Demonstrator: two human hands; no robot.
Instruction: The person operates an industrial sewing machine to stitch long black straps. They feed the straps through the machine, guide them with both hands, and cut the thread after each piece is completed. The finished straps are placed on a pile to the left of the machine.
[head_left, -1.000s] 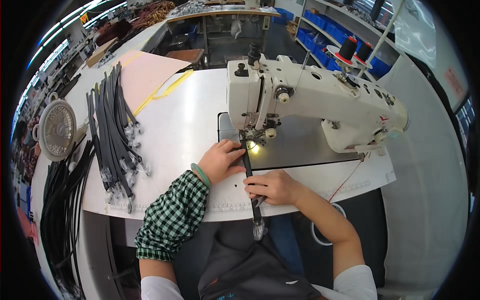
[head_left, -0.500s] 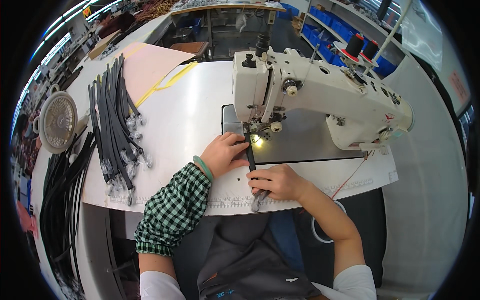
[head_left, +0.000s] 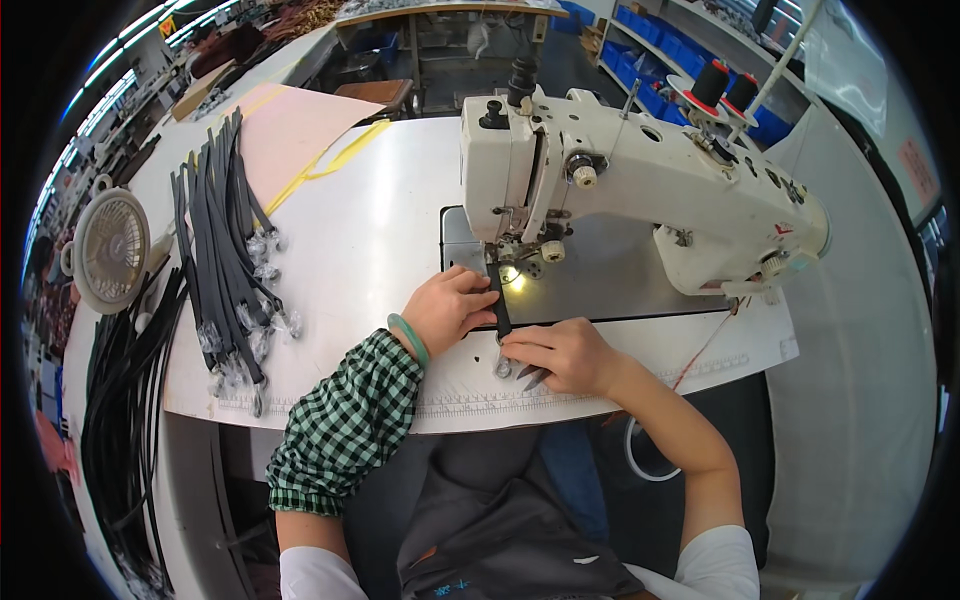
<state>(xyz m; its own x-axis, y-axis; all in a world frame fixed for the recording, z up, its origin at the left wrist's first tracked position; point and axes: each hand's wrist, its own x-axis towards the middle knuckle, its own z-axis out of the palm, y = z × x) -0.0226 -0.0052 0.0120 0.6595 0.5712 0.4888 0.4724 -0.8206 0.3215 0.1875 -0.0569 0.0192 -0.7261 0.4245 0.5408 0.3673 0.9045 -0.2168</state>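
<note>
The bulky metal sewing machine (head_left: 610,150) was cream-white, the narrow flat strap (head_left: 502,312) in front of it black. Left of the machine, the flat sheet (head_left: 290,140) was pale pink, the gathered cloth sleeve cover (head_left: 345,425) checked green and black.

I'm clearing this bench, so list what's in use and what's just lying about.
In use, it seems:
- dark strap, with the left hand and right hand on it
- sewing machine
- black thread spools
- bunch of similar straps, probably waiting

Apparently lying about:
- pink sheet
- yellow strip
- round, pale slotted thing
</note>
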